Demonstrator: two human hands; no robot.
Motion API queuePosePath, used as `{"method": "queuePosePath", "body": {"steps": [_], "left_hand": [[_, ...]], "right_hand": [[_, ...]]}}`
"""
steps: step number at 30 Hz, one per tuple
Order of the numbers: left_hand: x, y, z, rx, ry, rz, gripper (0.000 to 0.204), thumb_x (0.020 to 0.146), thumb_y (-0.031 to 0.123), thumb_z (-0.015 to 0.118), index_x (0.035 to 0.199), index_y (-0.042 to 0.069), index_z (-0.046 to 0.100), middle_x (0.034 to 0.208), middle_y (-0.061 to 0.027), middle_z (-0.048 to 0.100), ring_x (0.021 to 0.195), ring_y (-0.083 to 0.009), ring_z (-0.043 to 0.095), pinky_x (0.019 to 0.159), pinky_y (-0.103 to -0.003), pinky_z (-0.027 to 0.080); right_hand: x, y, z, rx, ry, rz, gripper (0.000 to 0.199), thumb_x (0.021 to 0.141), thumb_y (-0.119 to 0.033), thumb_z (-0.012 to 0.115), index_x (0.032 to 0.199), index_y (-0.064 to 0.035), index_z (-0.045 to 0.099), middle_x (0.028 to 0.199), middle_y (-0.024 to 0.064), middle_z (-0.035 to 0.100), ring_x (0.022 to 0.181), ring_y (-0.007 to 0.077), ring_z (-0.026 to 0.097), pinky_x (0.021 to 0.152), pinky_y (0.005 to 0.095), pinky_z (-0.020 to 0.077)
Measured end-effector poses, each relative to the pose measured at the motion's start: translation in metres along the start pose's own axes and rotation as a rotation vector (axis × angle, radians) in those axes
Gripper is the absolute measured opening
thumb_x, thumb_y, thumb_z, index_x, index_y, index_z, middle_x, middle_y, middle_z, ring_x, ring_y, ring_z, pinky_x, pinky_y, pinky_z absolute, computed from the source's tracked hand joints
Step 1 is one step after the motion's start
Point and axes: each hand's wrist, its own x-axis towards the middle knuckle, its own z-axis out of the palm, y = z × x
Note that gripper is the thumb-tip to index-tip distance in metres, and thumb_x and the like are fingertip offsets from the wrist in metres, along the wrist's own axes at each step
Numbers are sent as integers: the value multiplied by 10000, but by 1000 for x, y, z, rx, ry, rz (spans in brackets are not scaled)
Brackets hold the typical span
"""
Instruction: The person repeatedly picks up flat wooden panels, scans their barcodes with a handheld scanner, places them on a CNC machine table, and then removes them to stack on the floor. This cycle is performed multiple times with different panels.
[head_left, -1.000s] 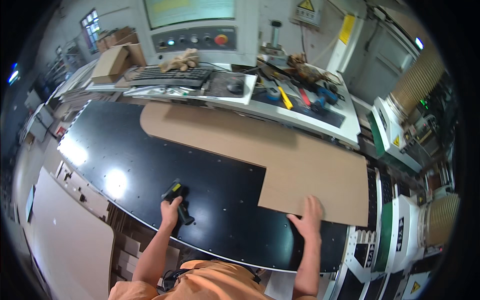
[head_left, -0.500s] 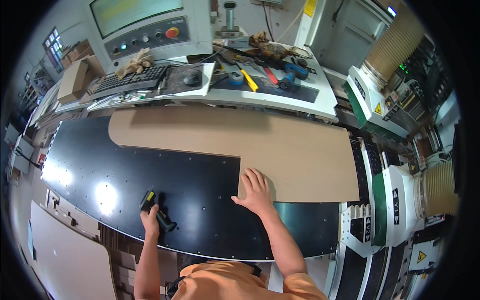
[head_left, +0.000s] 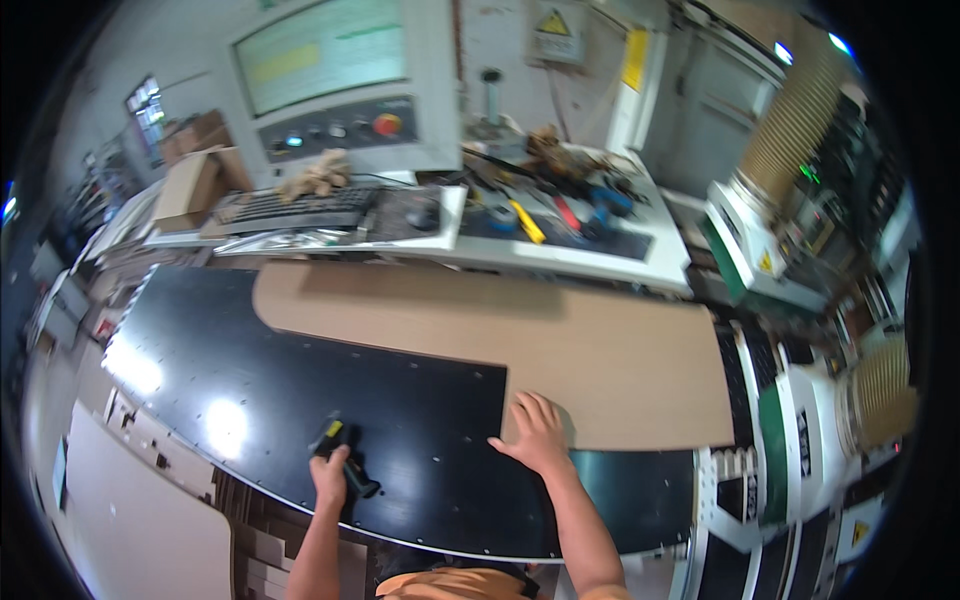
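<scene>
My left hand is closed around a dark handheld barcode scanner with a yellow label, held over the black tabletop. A flat, light-brown L-shaped board lies along the far side of that tabletop, its far left end rounded. My right hand rests on the board beside its inner corner, fingers spread and the thumb over the board's edge; nothing is held in it.
Beyond the board stands a white bench with a keyboard, mouse, yellow cutter and scattered tools. A control panel with a screen rises behind. Machine heads with ribbed hoses flank the right side. Another board stands lower left.
My view has tilted up and shifted left, so the scene sits lower and further right. Both hands keep nearly the same places over the tabletop and board.
</scene>
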Motion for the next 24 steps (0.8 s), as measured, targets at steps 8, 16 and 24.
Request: {"method": "queuePosePath", "body": {"steps": [8,16,24], "left_hand": [[0,3,-4,68,-49,50,371,875,177,680,1156,-65,657,772,-63,648,642,-157,619,609,-321,495],[-4,9,0,39,-36,46,362,874,179,676,1139,-68,662,788,-60,648,643,-156,614,613,-320,490],[4,-2,-4,30,-42,35,264,888,182,675,1020,-46,665,728,-41,627,594,-148,602,565,-307,471]], "right_hand": [[-3,-1,3,-17,-8,-16,686,686,-490,854,1132,-1,670,1345,114,562,1277,307,491,1037,474,431],[0,-2,1,-19,49,-52,663,685,-479,856,1107,-4,668,1323,122,577,1244,316,514,1014,474,445],[-4,3,5,35,35,-7,682,709,-526,826,1130,-14,668,1355,122,549,1280,320,495,1045,476,427]]}}
